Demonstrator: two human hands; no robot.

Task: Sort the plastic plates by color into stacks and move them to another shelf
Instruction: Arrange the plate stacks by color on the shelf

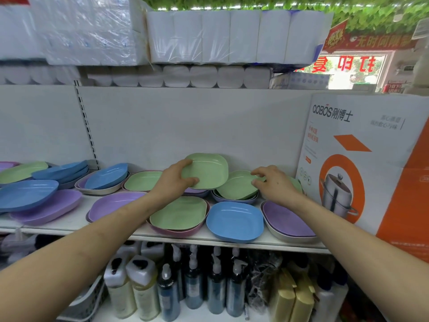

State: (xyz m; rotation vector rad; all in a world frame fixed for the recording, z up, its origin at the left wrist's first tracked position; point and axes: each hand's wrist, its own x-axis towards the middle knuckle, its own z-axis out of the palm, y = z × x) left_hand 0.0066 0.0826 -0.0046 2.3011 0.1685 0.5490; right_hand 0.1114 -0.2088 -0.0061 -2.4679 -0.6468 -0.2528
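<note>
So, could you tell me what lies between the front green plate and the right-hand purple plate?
A blue plate, seen in the head view.

Top shelf above me: wrapped paper-roll packs [232, 36], with a row of loose rolls [204, 76] beneath. To my right, a white-and-orange steamer-pot box [362, 163] stands upright. Lower shelf: dark pump bottles [216, 282], pale-liquid bottles [130, 289] to their left, yellow packs [292, 298] to their right, and a perforated basket [88, 300] far left. Red banner [371, 40] beyond; text blurred.
</note>
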